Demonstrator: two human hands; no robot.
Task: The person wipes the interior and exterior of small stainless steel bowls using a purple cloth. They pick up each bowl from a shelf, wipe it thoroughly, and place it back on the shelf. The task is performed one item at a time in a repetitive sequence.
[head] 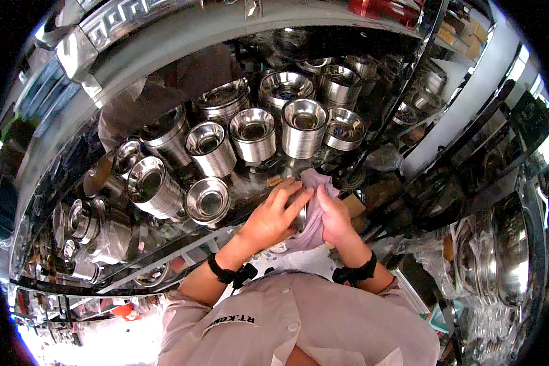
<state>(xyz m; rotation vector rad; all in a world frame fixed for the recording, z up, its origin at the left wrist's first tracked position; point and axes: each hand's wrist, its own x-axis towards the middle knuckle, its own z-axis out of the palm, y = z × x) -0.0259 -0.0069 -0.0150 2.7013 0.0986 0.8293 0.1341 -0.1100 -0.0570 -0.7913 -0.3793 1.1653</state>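
Close to my chest, a small shiny metal dish [301,218] is held between my hands, mostly hidden by fingers and cloth. My left hand [272,215] grips it from the left, fingers bent over its upper side. A pale mauve cloth [312,231] wraps its right side. My right hand [336,215] clasps that cloth, thumb pointing up along it. Just beyond my hands stand stacks of stainless steel bowls, among them a tall stack [304,137], another stack [254,142] and a leaning stack [158,192]. A shorter bowl [208,201] sits nearest my left hand.
The bowls stand on a dark reflective shelf [251,174] inside a cabinet with a curved metal frame [201,55]. Large steel basins [494,256], partly in clear plastic, stand at right. More wrapped steelware [112,233] is at left. A cardboard piece [353,206] lies beside my right hand.
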